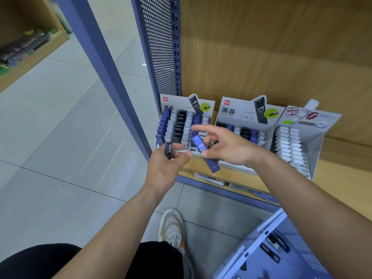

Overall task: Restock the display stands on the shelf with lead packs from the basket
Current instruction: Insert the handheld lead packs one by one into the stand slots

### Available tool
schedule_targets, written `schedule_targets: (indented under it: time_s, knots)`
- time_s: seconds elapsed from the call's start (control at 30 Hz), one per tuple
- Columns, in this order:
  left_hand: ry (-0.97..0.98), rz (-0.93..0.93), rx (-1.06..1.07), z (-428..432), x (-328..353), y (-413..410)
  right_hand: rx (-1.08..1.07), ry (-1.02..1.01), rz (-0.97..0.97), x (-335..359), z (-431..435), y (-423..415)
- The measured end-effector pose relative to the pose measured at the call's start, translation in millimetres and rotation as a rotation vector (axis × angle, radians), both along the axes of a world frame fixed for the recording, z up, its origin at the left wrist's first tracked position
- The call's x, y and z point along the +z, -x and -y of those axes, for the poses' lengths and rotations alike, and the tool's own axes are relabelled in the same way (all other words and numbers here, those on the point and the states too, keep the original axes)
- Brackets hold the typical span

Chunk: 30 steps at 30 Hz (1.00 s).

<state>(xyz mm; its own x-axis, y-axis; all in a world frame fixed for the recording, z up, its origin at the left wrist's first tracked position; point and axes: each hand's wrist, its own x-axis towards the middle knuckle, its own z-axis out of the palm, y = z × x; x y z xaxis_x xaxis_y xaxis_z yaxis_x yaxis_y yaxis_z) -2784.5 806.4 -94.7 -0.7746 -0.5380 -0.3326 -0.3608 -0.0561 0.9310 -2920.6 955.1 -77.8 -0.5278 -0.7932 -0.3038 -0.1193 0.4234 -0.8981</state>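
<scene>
**Blue lead pack held before the left display stand: placing step**

The blue lead pack [202,148] hangs tilted, lower end toward the viewer, just in front of the left display stand [173,103]. The right hand [227,148] grasps it with the thumb against its face and the forefinger stretched out above; motion blur leaves unclear which other fingers bear on it. The left hand [167,168] pinches a black lead pack [168,151] upright between thumb and fingertips, just beside the blue one and apart from it. Both packs are clear of the stand's rows, so the step in hand appears to be sorting and slotting. The next move likely calls for turning each pack upright and matching it to a row of its own colour. The middle display stand [237,111] and the white-filled stand [314,121] share the wooden shelf [342,154]. The basket [298,234] lies low on the right, with dark packs [271,241] inside.
</scene>
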Motion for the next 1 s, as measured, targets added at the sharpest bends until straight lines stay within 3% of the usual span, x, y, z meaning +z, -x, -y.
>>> schedule_targets:
  time_s: [0.27, 0.4, 0.57, 0.77, 1.0]
  knots:
    - [-0.033, 0.091, -0.008, 0, 0, -1, -0.377, 0.037, -0.311, -18, 27, 30]
    - [-0.065, 0.156, 0.000, 0, -3, 2, -0.367, -0.006, -0.407, -35, 40, 30]
    - [0.001, 0.136, -0.051, 1, -5, 1, -0.332, -0.052, -0.448, -57, 44, 29]
    - [-0.092, 0.090, -0.056, 2, -5, -2, -0.342, -0.031, -0.492, -67, 43, 28]
    - [-0.073, 0.089, -0.010, 5, -7, -3, -0.344, -0.046, -0.532, -70, 42, 28]
